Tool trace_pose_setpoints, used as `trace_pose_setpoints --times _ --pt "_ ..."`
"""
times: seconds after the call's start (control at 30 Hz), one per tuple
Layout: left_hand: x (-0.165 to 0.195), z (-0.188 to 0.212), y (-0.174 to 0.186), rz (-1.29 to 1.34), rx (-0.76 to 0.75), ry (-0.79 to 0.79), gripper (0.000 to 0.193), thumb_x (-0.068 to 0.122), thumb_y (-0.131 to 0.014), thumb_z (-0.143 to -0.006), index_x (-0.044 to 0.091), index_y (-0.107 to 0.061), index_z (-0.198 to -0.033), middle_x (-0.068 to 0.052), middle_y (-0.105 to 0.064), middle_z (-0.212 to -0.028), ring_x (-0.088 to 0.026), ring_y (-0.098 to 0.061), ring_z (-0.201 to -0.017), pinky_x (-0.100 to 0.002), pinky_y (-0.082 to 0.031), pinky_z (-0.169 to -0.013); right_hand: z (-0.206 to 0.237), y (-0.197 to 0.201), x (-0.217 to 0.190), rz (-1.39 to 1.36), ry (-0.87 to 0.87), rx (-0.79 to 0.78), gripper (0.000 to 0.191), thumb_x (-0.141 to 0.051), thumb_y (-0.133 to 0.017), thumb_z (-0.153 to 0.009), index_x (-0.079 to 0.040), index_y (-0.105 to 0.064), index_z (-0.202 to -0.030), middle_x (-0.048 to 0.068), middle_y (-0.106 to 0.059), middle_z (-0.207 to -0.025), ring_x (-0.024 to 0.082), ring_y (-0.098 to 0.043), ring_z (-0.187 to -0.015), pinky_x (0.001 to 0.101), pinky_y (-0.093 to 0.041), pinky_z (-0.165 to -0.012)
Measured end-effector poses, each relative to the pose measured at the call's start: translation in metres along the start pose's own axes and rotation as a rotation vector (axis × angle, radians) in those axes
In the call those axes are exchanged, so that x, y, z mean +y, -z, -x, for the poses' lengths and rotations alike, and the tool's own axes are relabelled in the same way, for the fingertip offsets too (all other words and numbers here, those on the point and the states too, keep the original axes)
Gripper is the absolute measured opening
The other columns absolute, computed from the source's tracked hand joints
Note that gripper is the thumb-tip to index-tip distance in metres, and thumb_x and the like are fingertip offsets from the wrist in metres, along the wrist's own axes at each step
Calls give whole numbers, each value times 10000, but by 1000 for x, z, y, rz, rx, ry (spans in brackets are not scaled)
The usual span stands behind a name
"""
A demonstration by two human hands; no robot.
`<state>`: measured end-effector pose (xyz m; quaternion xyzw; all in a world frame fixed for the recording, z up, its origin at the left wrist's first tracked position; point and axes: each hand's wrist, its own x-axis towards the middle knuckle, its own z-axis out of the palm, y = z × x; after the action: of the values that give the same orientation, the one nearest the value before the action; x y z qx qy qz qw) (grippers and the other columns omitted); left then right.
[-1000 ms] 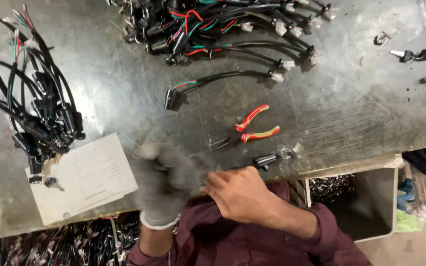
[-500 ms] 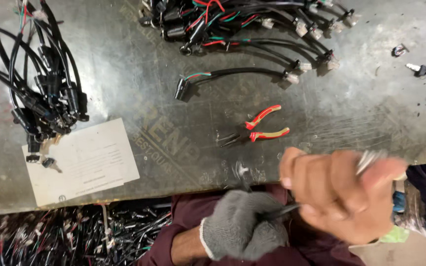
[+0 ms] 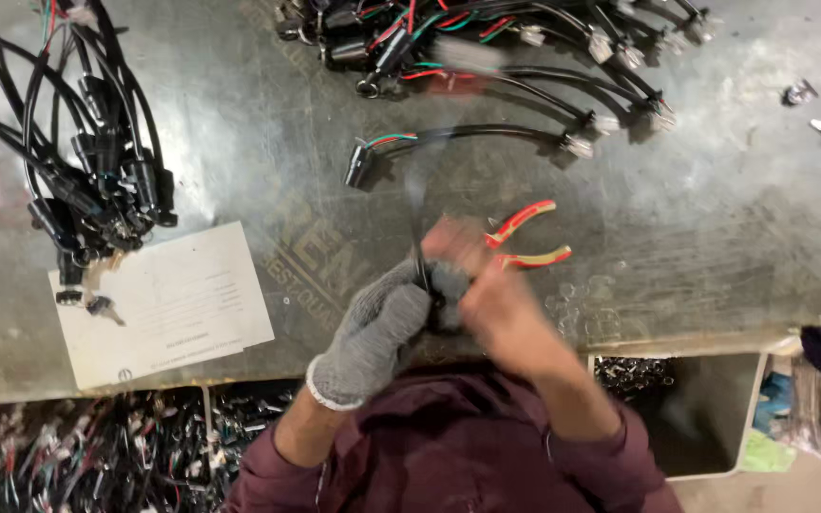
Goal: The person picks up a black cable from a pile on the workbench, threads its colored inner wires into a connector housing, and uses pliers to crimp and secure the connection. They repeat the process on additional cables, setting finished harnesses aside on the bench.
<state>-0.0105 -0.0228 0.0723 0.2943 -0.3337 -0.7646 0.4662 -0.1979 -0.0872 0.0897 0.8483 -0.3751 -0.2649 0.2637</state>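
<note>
Black cable (image 3: 417,218) runs upright, pointing away; gloved left hand (image 3: 382,328) grip holds it, right hand (image 3: 496,304) blurred, grip unclear.

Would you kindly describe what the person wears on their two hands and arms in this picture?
The left hand wears a grey knitted work glove with a pale rolled cuff at the wrist. The right hand is bare and blurred, with no glove, and no ring or watch can be made out. Both arms are covered by dark maroon long sleeves, pushed back a little from the wrists.
</note>
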Motion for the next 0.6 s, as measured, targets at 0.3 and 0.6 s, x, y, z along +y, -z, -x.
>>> trace_pose_setpoints --times 0.3,0.6 --pt "-39 -5 -9 -471 460 -324 180 74 -722 -975 40 -686 -1148 -65 -678 -1163 -129 -648 -1014 -265 -553 -852 29 -73 -77 -1507 -238 606 394 -134 -814 -804 -22 -615 -1124 149 -720 -979 294 -686 -914 380 -541 -795" --pt "-40 13 -4 -528 461 -271 420 99 -792 -892 63 -598 -1262 -59 -699 -1192 -103 -670 -879 -243 -549 -738 34 -53 -62 -1996 -93 401 428 -100 -694 -937 -21 -533 -1326 156 -577 -1100 275 -602 -1018 358 -486 -936"
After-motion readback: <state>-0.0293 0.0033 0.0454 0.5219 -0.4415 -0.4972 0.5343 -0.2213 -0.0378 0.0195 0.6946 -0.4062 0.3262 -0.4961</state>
